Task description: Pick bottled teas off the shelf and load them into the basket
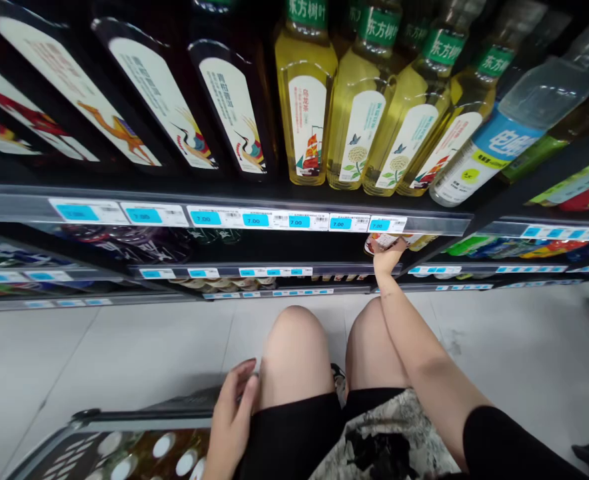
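Observation:
I am crouched in front of a drinks shelf. My right hand (387,257) reaches under the top shelf rail (254,219) and is closed round a bottle (380,242) on the shelf below; only its white and red label end shows. My left hand (232,417) rests against my left knee with fingers loosely apart, holding nothing, just above a crate of bottles (139,453) with white caps.
The top shelf holds dark bottles (159,93) on the left, yellow tea bottles (307,100) in the middle and a clear bottle with a blue label (504,143) on the right. Blue price tags line the rails. Lower shelves hold more drinks. Pale floor tiles (124,353) lie below.

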### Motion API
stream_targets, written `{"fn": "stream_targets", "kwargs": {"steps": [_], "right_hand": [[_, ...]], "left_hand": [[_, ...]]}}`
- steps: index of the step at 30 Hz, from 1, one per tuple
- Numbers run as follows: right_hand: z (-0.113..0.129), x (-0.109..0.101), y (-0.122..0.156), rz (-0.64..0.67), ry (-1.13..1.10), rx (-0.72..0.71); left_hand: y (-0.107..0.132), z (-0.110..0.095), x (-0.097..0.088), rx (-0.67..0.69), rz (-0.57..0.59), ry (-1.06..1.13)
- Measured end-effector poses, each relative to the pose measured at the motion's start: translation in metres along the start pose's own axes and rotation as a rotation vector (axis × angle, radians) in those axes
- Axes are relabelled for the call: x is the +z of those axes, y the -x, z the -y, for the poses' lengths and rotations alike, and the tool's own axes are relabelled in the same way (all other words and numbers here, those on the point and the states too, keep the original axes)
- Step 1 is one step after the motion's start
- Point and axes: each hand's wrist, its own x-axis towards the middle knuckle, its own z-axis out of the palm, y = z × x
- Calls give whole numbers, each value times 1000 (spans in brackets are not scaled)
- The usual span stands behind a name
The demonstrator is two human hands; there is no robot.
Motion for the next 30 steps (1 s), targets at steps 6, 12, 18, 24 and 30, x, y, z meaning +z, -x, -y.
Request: {"fn": "stream_targets", "kwargs": {"steps": [6, 12, 18, 24, 30], "right_hand": [[21, -5, 15, -29, 95, 64], [42, -7, 37, 150, 140, 130], [44, -7, 37, 385, 131, 149], [27, -9, 14, 406, 75, 103], [20, 18, 21, 571, 166, 185]], "left_hand": [[109, 12, 20, 232, -14, -329], [108, 21, 18, 239, -75, -340], [99, 26, 18, 248, -110, -349], [102, 27, 20, 226, -154, -353], [99, 26, 21, 214, -185, -361]]}}
